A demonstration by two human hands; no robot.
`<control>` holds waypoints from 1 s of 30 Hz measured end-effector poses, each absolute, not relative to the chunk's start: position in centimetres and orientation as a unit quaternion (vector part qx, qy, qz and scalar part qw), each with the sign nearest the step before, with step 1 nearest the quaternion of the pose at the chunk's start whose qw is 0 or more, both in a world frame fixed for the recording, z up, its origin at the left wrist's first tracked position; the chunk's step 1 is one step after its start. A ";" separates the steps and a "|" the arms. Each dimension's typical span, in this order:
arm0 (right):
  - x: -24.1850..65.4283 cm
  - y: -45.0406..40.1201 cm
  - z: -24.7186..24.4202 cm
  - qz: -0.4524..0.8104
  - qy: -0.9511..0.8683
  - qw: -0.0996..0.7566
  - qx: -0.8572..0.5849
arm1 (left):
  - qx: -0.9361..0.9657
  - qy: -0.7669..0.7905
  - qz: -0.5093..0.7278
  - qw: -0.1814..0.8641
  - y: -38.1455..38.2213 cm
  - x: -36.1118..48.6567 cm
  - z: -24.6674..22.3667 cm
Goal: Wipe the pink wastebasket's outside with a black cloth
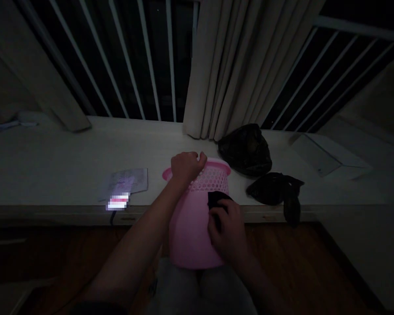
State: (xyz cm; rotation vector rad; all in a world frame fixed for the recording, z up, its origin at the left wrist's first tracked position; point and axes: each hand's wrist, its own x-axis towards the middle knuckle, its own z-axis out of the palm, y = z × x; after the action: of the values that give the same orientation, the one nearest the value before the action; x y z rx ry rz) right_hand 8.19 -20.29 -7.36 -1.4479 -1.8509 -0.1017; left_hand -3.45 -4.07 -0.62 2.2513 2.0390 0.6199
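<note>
A pink basket [193, 232] with a perforated band lies tilted between my forearms, its rim towards the window and its base towards my legs. My left hand [186, 167] is closed at the rim's left part; what its fingers hold, if anything, is hidden. Against the basket's right side my right hand [228, 223] has its fingers curled round a piece of black plastic [216, 199], which lies on the pink wall.
Two black plastic bags [246, 151] [272, 188] rest on the white sill [65, 162] at the right. Papers [136, 179] and a bright blurred item [118, 201] are left. A white box [328, 155] stands far right. Curtains [223, 65] hang before the barred window.
</note>
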 end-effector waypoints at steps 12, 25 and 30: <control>8.3 -20.4 -7.5 -0.023 -0.717 0.431 -0.548 | 0.740 0.652 0.166 -0.022 -3.9 -1.1 -0.2; 7.3 -19.6 -6.3 -0.002 -0.783 0.403 -0.475 | 0.760 0.628 0.167 -0.025 -3.1 -0.2 -0.4; 7.7 -19.5 -6.7 -0.009 -0.730 0.421 -0.538 | 0.763 0.623 0.171 -0.021 -3.0 -0.2 -0.3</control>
State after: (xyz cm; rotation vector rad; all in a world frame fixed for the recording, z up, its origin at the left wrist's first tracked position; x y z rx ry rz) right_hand 7.68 -19.47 -6.67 -1.3478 -1.8289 -0.0229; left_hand -0.19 -2.96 -0.29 2.4304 1.9825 0.5438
